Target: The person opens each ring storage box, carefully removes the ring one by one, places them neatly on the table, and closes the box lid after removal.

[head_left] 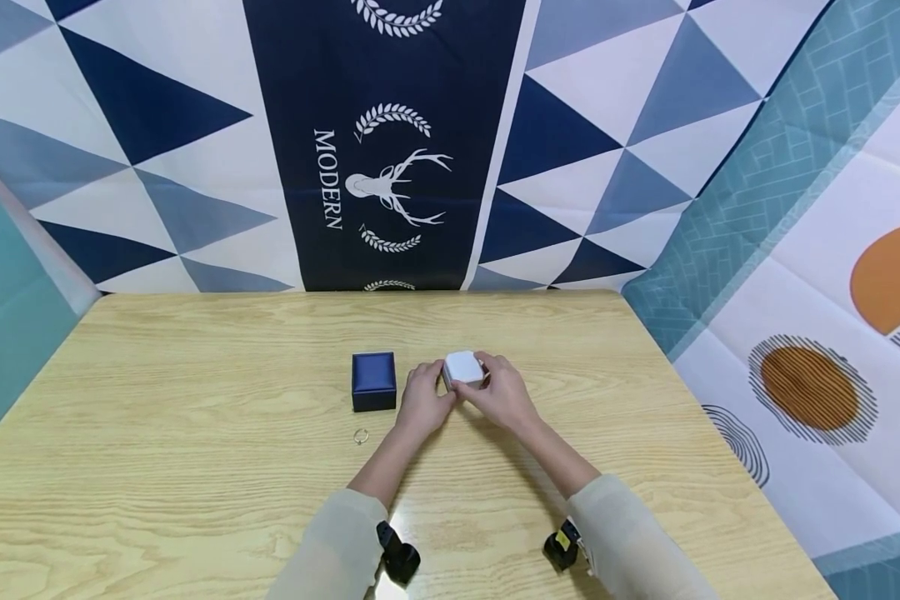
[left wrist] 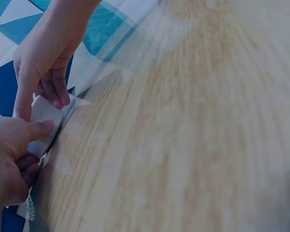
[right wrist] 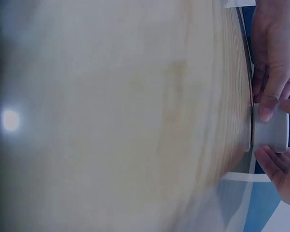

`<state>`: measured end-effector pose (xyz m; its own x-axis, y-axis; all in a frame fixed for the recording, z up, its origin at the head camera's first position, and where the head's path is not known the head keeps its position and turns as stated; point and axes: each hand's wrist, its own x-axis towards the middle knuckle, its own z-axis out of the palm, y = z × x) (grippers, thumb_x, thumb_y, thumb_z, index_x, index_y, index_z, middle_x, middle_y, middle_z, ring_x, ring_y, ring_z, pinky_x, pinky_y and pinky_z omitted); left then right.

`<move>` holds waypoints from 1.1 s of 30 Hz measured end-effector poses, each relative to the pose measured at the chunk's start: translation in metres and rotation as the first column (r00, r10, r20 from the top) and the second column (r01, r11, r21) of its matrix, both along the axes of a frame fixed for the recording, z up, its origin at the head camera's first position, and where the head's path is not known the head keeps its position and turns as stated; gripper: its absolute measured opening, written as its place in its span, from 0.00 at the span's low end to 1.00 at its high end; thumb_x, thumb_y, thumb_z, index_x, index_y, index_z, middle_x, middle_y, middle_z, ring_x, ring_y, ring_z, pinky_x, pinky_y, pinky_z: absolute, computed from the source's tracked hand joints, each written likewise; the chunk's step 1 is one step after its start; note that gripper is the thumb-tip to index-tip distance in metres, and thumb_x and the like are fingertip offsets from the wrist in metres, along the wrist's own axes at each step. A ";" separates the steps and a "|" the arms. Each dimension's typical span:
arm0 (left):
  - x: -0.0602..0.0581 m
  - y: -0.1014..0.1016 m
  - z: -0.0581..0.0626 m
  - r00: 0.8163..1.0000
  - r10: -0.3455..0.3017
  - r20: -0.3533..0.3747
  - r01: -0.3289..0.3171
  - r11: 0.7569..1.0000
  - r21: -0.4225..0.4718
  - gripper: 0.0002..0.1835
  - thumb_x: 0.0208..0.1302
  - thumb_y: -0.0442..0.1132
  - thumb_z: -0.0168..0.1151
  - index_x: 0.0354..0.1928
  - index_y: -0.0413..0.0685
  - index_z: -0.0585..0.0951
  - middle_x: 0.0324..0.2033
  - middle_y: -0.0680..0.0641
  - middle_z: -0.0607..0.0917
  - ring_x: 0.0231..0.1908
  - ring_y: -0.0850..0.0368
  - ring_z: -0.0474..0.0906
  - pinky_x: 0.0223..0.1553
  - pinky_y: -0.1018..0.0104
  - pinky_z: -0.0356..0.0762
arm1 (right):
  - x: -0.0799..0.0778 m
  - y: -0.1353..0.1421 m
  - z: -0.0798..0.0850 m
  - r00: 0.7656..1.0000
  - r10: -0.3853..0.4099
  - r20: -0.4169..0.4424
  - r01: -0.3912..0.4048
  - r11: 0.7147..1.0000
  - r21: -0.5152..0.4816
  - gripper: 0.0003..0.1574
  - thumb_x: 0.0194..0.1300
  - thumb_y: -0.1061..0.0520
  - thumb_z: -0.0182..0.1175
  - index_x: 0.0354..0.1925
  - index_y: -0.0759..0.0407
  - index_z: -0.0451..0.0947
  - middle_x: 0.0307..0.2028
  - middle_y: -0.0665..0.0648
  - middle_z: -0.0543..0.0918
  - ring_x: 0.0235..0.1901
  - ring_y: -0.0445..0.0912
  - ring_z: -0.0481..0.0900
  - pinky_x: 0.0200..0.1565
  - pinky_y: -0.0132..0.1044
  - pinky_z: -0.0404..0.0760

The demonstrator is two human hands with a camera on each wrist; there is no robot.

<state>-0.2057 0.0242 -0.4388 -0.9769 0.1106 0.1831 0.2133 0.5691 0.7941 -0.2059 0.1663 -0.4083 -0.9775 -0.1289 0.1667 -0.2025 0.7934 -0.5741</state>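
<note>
A small white box [head_left: 462, 367] with rounded corners sits between both hands at the far middle of the table. My left hand [head_left: 423, 398] grips its left side, thumb on the near face and fingers along the side. From the right, my right hand [head_left: 506, 396] holds it between thumb and fingers. In the left wrist view, the left thumb lies flat on the white box [left wrist: 46, 118]. The right wrist view also has both hands around the box [right wrist: 273, 133]. Left of the hands stands a dark blue ring box [head_left: 373, 382], lid down. A thin ring [head_left: 361, 436] lies just nearer than it.
The wooden table [head_left: 195, 467] ends at a back edge against a patterned cloth [head_left: 390, 167] with a deer print. Another patterned cloth [head_left: 810, 392] hangs along the right side. Black wrist cameras [head_left: 401, 560] are strapped at both sleeves.
</note>
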 end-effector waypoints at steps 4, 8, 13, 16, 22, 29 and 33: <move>0.000 0.000 0.002 1.000 -0.006 0.020 0.006 1.000 -0.003 0.29 0.56 0.39 0.66 0.59 0.34 0.72 0.52 0.36 0.77 0.55 0.41 0.70 0.58 0.51 0.70 | -0.002 0.007 0.001 0.997 0.072 0.002 -0.072 0.997 -0.007 0.40 0.53 0.50 0.69 0.59 0.70 0.69 0.39 0.64 0.79 0.32 0.48 0.79 0.33 0.33 0.79; 0.000 0.000 0.003 0.999 -0.011 0.050 0.011 1.000 -0.005 0.34 0.56 0.46 0.67 0.60 0.33 0.70 0.52 0.36 0.76 0.55 0.42 0.70 0.57 0.51 0.71 | -0.005 0.015 -0.001 0.990 0.143 0.004 -0.143 0.990 -0.009 0.39 0.54 0.55 0.69 0.61 0.69 0.68 0.38 0.63 0.79 0.33 0.47 0.79 0.34 0.32 0.80; -0.001 0.000 0.004 0.997 -0.017 0.073 0.018 1.000 -0.011 0.35 0.55 0.48 0.66 0.61 0.35 0.70 0.52 0.37 0.76 0.54 0.43 0.70 0.55 0.52 0.71 | -0.009 0.021 -0.004 0.981 0.194 0.017 -0.194 0.981 -0.021 0.42 0.55 0.56 0.67 0.64 0.69 0.64 0.35 0.61 0.78 0.33 0.47 0.78 0.35 0.32 0.80; -0.001 0.000 0.005 0.997 -0.026 0.070 0.027 1.000 -0.011 0.34 0.56 0.47 0.66 0.61 0.36 0.70 0.52 0.37 0.77 0.54 0.43 0.70 0.56 0.52 0.71 | -0.011 0.023 -0.005 0.977 0.212 0.028 -0.212 0.977 -0.026 0.42 0.56 0.57 0.67 0.64 0.70 0.63 0.35 0.62 0.77 0.32 0.47 0.77 0.35 0.32 0.79; -0.002 0.000 0.004 0.997 -0.045 0.064 0.047 0.998 -0.028 0.34 0.58 0.44 0.65 0.63 0.34 0.68 0.53 0.36 0.76 0.54 0.43 0.69 0.57 0.52 0.70 | -0.015 0.025 -0.003 0.969 0.241 0.059 -0.239 0.970 -0.034 0.40 0.57 0.57 0.66 0.64 0.69 0.64 0.33 0.61 0.77 0.32 0.45 0.75 0.35 0.30 0.77; -0.003 0.002 0.003 0.996 -0.026 0.082 0.026 1.000 0.005 0.37 0.52 0.45 0.70 0.62 0.35 0.69 0.54 0.37 0.76 0.57 0.43 0.68 0.60 0.52 0.69 | -0.017 0.027 -0.004 0.966 0.243 0.092 -0.239 0.970 -0.054 0.40 0.58 0.56 0.64 0.64 0.69 0.63 0.35 0.61 0.77 0.33 0.46 0.76 0.36 0.32 0.78; -0.003 0.003 0.003 0.997 -0.007 0.080 0.006 1.000 0.021 0.37 0.52 0.45 0.70 0.62 0.36 0.70 0.54 0.38 0.76 0.57 0.43 0.68 0.59 0.52 0.70 | -0.017 0.028 -0.005 0.966 0.240 0.100 -0.233 0.970 -0.073 0.41 0.58 0.56 0.65 0.65 0.68 0.62 0.38 0.63 0.77 0.34 0.48 0.78 0.37 0.34 0.80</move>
